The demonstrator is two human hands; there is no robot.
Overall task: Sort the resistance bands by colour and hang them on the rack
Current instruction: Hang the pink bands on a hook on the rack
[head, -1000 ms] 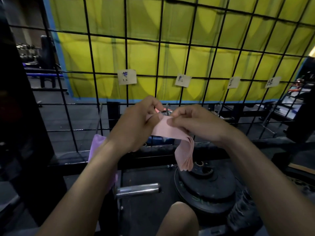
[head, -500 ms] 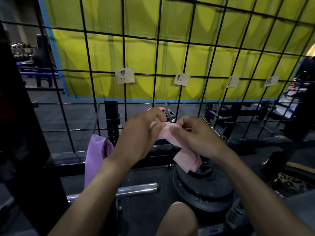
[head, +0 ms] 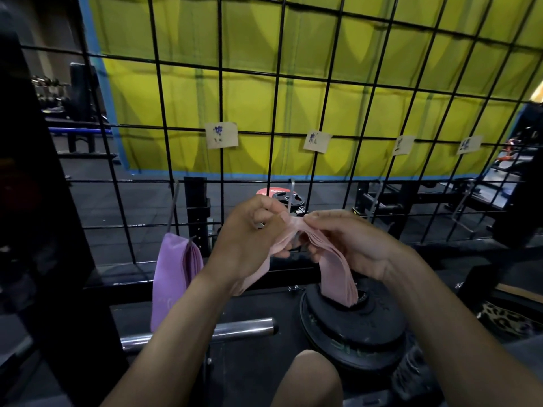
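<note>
A bundle of pink resistance bands is held between both hands in front of the black wire grid rack. My left hand grips one end, and my right hand pinches the bundle at the top near a metal hook on the rack. The loose ends hang down on either side. Purple bands hang from another hook at the lower left. Paper labels sit on the grid: one marked purple, another marked, two more to the right.
A stack of black weight plates lies just below the pink bands. A chrome barbell sleeve points right at lower centre. A black upright post stands at left. My knee shows at the bottom. A yellow curtain hangs behind the rack.
Both hands have lifted the pink bundle toward the middle hook and spread it, so it now drapes down on both sides.
</note>
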